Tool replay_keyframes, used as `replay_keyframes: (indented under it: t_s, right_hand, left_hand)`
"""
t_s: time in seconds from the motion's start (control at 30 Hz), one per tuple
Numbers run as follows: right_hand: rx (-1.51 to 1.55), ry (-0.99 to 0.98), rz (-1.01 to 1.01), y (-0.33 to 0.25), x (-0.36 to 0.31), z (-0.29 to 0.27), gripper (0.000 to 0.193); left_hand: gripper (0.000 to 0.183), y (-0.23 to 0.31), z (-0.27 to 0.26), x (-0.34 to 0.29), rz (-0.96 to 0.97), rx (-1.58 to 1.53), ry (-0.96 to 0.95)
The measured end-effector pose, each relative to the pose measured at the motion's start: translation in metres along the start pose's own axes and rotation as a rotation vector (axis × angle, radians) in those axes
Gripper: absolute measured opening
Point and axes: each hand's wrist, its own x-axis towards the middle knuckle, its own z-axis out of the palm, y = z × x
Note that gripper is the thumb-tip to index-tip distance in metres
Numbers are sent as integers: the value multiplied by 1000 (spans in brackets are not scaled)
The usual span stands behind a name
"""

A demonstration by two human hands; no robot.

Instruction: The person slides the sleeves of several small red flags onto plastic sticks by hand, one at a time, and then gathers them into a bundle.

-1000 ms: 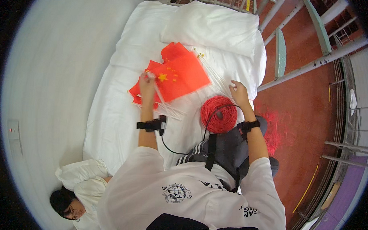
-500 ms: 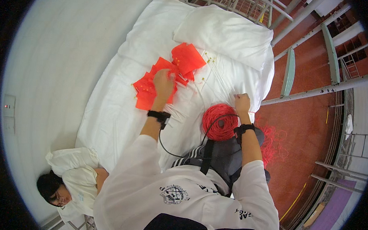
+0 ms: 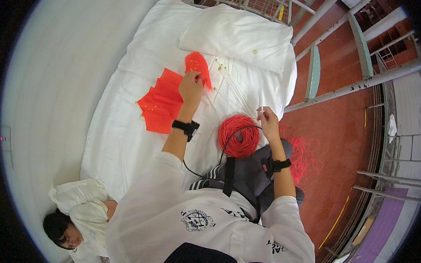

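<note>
Beside one red coil (image 3: 247,143), your right hand (image 3: 269,122) pinches one white stick (image 3: 261,100) — your left hand (image 3: 190,89), fingers unreadable, meets overlapping, uncountable flags (image 3: 162,102).

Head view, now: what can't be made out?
All in head view:
Bare left hand: any grip on the single red cloth flag, hidden by its own back.
Fanned red cloth flags: count, hidden by overlap.
Thin white piece in the bare right hand: too small to identify.
Loose tangled red cord: partly hidden by the grey-trousered leg.
</note>
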Motion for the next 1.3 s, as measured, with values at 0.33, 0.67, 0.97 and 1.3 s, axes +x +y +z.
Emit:
replay_keyframes:
  t_s: [0.33,0.67,0.97,1.3]
  right_hand:
    - [410,-342,468,-4,-17,35,36]
    - [484,-317,649,-7,-23,58,15]
    - [943,-101,388,-28,-40,9,17]
    - [715,-36,515,-8,-54,2,18]
  left_hand:
    - [35,34,-6,-66,469,381,-851]
    - [32,43,-12,-104,861,-115,-923]
    - [42,39,-13,-85,-612,-1117,-1095]
    - [25,72,17,-83,-278,-1015,-801]
